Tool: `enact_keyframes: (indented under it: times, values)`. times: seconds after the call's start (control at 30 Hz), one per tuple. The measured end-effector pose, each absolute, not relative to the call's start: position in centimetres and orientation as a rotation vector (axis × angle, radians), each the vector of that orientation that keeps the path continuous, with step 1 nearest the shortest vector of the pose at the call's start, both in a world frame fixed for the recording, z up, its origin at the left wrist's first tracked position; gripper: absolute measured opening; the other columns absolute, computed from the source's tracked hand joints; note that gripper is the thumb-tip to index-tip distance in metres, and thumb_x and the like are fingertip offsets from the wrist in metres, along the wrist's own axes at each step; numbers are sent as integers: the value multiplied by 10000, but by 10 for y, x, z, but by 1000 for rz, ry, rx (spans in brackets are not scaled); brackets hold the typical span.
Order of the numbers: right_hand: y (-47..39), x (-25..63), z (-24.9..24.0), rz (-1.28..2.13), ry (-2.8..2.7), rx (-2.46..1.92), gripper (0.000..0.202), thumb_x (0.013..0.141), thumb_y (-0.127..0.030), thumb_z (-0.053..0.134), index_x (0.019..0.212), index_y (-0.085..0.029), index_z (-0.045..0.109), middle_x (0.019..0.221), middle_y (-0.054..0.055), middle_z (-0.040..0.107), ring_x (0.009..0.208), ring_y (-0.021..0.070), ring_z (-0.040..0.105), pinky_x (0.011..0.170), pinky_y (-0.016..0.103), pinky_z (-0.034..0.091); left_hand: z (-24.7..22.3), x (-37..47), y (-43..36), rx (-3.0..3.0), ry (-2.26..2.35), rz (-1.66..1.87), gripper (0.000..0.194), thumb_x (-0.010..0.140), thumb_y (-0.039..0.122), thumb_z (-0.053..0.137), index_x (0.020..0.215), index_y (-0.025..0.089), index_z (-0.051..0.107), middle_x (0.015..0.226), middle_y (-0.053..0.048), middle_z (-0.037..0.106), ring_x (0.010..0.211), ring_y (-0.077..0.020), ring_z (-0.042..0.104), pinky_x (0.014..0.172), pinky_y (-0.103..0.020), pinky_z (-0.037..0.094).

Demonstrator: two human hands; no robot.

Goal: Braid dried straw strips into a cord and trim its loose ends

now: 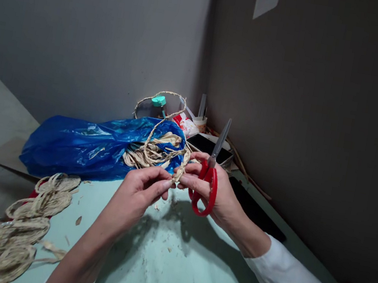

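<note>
Between my two hands is a pale braided straw cord (185, 159), held above the table. My left hand (142, 191) is closed, pinching the braid's lower end between thumb and forefinger. My right hand (212, 186) pinches the same braid just above, fingertips nearly meeting the left ones. Red-handled scissors (215, 191) hang on the fingers of that right hand, blades pointing up and away. From the hands the cord loops up and back over a blue plastic bag (76, 142). Loose dry straw strips (136, 154) spill from the bag's mouth.
Coiled straw braids (18, 229) lie along the left table edge. Behind my right hand are a dark-screened phone (205, 148) and a cup (200, 123) holding tools. A black flat object (257, 211) lies by the right wall. Scraps dot the pale green tabletop (153, 270). Grey walls meet behind.
</note>
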State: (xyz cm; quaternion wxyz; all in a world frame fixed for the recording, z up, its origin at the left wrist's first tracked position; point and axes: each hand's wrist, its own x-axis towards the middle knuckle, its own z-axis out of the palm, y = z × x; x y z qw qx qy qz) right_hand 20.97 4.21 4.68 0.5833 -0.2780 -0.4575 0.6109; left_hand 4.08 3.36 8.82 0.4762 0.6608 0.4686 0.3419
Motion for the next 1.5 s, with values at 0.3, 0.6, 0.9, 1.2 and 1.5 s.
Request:
enact_keyframes:
  times: [0.3, 0.6, 0.9, 1.2, 1.5]
  values:
    - [42, 210, 43, 1258, -1150, -787, 414, 736, -281, 753, 1054, -219, 495, 763, -32, 656, 638, 115, 579, 587, 236, 437, 88, 38, 31, 1482, 1224, 969, 251, 782, 348, 683, 951, 162, 697, 622, 24, 535, 591, -106, 443, 564, -227, 353]
    - [35, 215, 44, 555, -1788, -1144, 315, 781, -404, 663, 962, -199, 508, 665, -26, 539, 578, 131, 461, 569, 260, 369, 94, 37, 31, 1203, 1125, 1111, 373, 720, 243, 710, 1070, 116, 726, 564, 17, 518, 505, -63, 348, 457, -206, 208]
    - [39, 211, 33, -26, -2011, -1344, 446, 787, -475, 581, 1080, -142, 530, 786, 76, 618, 719, 236, 567, 607, 304, 361, 98, 38, 27, 1209, 1041, 1085, 309, 744, 188, 670, 1027, 86, 739, 521, 33, 460, 477, -39, 282, 440, -199, 154]
    - [42, 217, 36, -49, -2006, -1380, 434, 813, -493, 561, 1070, -144, 555, 823, 84, 637, 739, 235, 581, 619, 305, 358, 97, 39, 25, 1253, 1030, 1064, 299, 786, 199, 649, 1059, 107, 730, 525, 40, 437, 490, -46, 296, 453, -202, 173]
    - [42, 215, 30, -145, -2052, -1329, 385, 804, -375, 535, 1079, -109, 576, 790, 88, 652, 699, 233, 573, 617, 317, 358, 101, 42, 25, 1121, 1035, 1107, 333, 740, 173, 671, 1056, 93, 738, 491, 35, 472, 436, -25, 260, 424, -189, 137]
